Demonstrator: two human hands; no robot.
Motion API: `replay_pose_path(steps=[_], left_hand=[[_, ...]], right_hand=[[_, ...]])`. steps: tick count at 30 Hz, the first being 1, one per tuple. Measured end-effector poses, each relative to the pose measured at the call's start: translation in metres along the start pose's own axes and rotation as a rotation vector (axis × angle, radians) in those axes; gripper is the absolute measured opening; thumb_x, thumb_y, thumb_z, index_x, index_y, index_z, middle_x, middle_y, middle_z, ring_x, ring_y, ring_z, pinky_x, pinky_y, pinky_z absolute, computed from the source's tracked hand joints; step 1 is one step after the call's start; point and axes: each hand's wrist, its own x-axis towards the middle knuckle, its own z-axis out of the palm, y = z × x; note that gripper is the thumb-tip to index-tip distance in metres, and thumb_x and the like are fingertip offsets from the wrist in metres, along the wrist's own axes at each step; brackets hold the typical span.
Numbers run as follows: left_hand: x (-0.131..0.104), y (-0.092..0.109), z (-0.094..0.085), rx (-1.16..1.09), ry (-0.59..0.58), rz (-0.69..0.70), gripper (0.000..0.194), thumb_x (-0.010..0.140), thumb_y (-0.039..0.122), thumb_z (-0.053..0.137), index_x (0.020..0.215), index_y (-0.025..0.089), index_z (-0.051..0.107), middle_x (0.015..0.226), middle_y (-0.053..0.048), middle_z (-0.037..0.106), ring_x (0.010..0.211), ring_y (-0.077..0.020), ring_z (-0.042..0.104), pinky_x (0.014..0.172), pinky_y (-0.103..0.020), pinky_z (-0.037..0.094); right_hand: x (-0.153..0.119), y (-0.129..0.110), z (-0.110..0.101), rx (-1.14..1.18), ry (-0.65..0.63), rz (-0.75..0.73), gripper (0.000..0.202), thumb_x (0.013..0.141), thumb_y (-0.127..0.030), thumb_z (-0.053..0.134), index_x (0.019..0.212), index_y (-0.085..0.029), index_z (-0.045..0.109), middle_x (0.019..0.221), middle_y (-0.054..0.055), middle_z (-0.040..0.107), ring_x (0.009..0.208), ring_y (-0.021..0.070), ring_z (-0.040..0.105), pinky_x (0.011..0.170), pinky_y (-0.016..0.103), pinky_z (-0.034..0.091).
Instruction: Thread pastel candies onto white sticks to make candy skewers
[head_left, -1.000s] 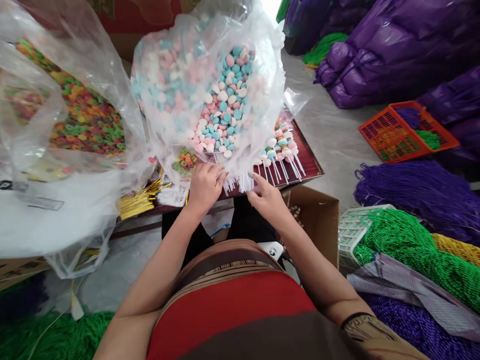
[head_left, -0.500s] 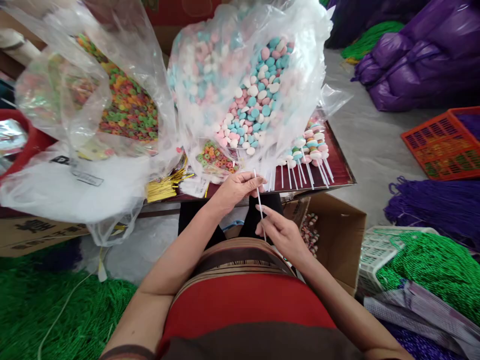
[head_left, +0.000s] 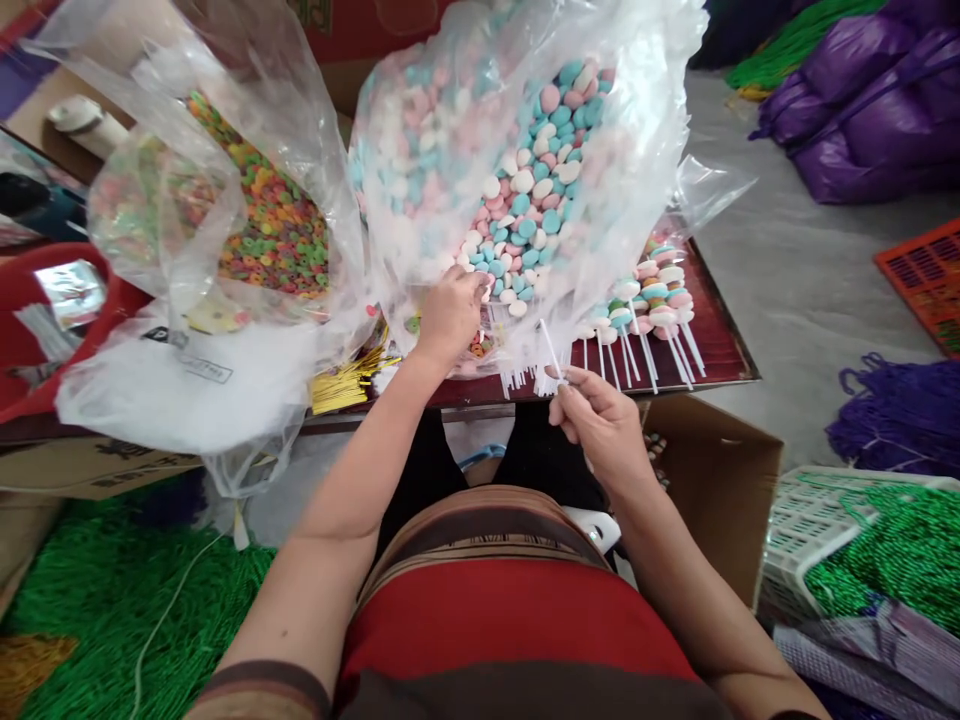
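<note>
Floor (head_left: 772, 285): grey; purple bundle (head_left: 870, 110) at 2 o'clock, green cords (head_left: 150, 590) at 8 o'clock. Clock centre is the middle of the view, 12 at the top.
Table (head_left: 727, 350): dark red top; its near corner lies at 3 o'clock.
Candy bag (head_left: 645, 130): clear plastic, 12 o'clock, open; pink, blue and white candies (head_left: 525, 205) show in the opening.
Ring bag (head_left: 300, 100): clear plastic, 10 o'clock, with coloured rings (head_left: 274, 240) inside.
Filled sticks (head_left: 664, 290): on the table between 2 and 3 o'clock, bare ends toward 5 o'clock.
Loose sticks (head_left: 517, 382): at the table's front edge, just beside the right hand (head_left: 600, 425).
White stick (head_left: 551, 345): in the right hand, near 3 o'clock, tilted with its free end toward 11 o'clock; no candy on the visible length.
Right fingers: thumb and forefinger clamped on the white stick.
Left hand (head_left: 448, 320): between 10 and 11 o'clock, fingertips at the candies beside a pink one; cannot tell whether they grip it.
Change: half a second ago the left hand held the white stick between both hands; now the right hand alone holds it, and the left hand is at the candies.
Effect: judged from this, one hand secures the stick, leaving the other free to handle candy.
</note>
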Motion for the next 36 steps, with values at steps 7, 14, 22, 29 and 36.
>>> replay_pose_path(steps=[7, 14, 22, 29, 36], left_hand=[[0.018, 0.003, 0.016, 0.498, -0.259, -0.051, 0.025, 0.094, 0.006, 0.054, 0.106, 0.013, 0.074, 0.119, -0.017, 0.069, 0.101, -0.0319, 0.068, 0.081, -0.038, 0.047], [0.000, 0.012, -0.003, 0.516, -0.293, -0.071, 0.025, 0.101, 0.017, 0.050, 0.111, 0.015, 0.074, 0.128, -0.016, 0.069, 0.115, -0.0309, 0.067, 0.088, -0.036, 0.050], [-0.023, -0.004, -0.012, -0.127, 0.022, -0.178, 0.005, 0.088, 0.018, 0.072, 0.084, 0.019, 0.070, 0.084, -0.003, 0.075, 0.082, -0.0189, 0.068, 0.082, -0.029, 0.050], [-0.040, -0.001, -0.017, -1.149, 0.070, -0.634, 0.017, 0.079, 0.023, 0.081, 0.090, 0.016, 0.070, 0.071, 0.003, 0.072, 0.059, -0.0104, 0.066, 0.052, -0.020, 0.045], [-0.051, 0.010, -0.022, -1.423, 0.116, -0.621, 0.049, 0.047, 0.036, 0.102, 0.079, 0.016, 0.071, 0.073, 0.004, 0.074, 0.061, -0.0074, 0.067, 0.053, -0.017, 0.049]], right_hand=[[0.058, -0.020, 0.005, -0.326, 0.103, -0.154, 0.028, 0.086, -0.026, 0.054, 0.107, -0.020, 0.071, 0.085, 0.003, 0.074, 0.060, 0.0142, 0.057, 0.057, 0.028, 0.046], [0.131, -0.033, 0.050, -0.865, 0.016, -0.244, 0.030, 0.090, -0.016, 0.047, 0.097, -0.017, 0.077, 0.092, 0.011, 0.077, 0.090, 0.0265, 0.068, 0.083, 0.036, 0.050], [0.175, -0.041, 0.087, -1.146, 0.040, -0.205, 0.039, 0.095, -0.012, 0.049, 0.126, -0.013, 0.072, 0.130, 0.021, 0.074, 0.113, 0.0305, 0.069, 0.093, 0.038, 0.051], [0.183, -0.041, 0.088, -1.254, 0.078, -0.154, 0.031, 0.094, -0.011, 0.055, 0.119, -0.012, 0.072, 0.127, 0.024, 0.071, 0.114, 0.0349, 0.070, 0.093, 0.042, 0.051], [0.148, -0.058, 0.065, -0.828, 0.077, -0.346, 0.007, 0.083, -0.024, 0.064, 0.078, -0.020, 0.066, 0.074, 0.004, 0.066, 0.079, 0.0221, 0.061, 0.076, 0.035, 0.048]])
